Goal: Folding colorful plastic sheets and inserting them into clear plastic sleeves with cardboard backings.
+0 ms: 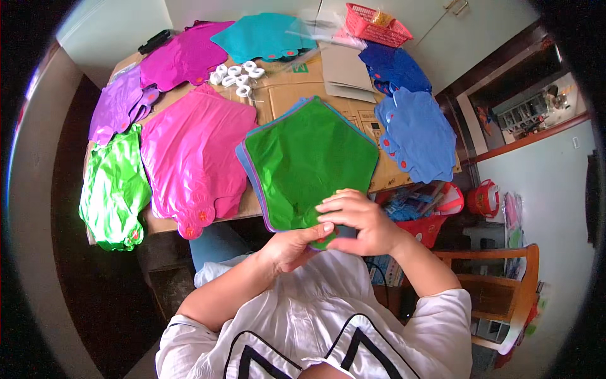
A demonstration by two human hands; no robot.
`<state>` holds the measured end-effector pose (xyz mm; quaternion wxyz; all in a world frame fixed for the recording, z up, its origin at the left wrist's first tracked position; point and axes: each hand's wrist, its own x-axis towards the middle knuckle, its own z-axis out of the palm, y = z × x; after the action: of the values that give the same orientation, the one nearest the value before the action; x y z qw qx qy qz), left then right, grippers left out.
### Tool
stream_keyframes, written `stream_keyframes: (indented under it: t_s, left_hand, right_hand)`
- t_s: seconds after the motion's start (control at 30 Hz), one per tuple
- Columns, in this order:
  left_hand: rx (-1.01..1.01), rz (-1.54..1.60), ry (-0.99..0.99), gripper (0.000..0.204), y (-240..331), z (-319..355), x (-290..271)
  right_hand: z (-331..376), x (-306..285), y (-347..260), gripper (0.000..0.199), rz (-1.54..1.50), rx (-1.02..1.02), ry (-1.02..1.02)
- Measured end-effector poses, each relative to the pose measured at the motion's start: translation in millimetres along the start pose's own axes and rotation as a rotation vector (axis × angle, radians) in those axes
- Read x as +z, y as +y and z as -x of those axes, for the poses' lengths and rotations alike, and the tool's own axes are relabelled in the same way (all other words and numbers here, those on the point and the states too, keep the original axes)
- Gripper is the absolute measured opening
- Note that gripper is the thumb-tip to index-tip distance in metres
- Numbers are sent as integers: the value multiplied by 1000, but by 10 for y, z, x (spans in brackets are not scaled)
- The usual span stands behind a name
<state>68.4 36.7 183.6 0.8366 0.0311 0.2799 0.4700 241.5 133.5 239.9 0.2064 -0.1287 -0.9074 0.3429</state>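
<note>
A stack of flat, five-sided foil sheets (309, 158), like uninflated foil balloons, lies in front of me with its near corner over the table edge. The top sheet is shiny green; blue and purple edges show beneath it. My left hand (292, 246) is closed on the near corner, thumb on top and fingers hidden underneath. That corner ends in a small rounded tab with a red mark, partly covered by my hands. Over the same corner, my right hand (360, 221) has its fingers apart and slightly bent, the fingertips close to the green surface.
Around the cardboard-covered table (278, 101) lie similar piles: light green (113, 189), pink (196, 145), purple (120, 104), magenta (183, 54), teal (259, 35), dark blue (398, 66), light blue (420, 132). White ribbon rolls (237, 79), grey card (347, 69) and a red basket (375, 25) sit farther back. A wooden chair (505, 284) stands right.
</note>
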Motion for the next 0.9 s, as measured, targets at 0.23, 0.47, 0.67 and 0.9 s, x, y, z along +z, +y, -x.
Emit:
stream_keyframes:
  t_s: [0.23,0.47,0.67,0.9]
  left_hand:
    - [-38,-42,44,19,38,20,-139]
    - [-198,-43,-88,34,-17,73,-145]
    - [-283,-78,-60,22,2,32,-204]
    - [-88,-377,-3,7,-84,148,-61]
  right_hand:
    - [600,-400,352,26,-324,852,459]
    - [310,-167,237,31,-944,846,535]
    - [265,-87,257,28,-822,846,513]
    - [69,-765,477,28,-973,881,453]
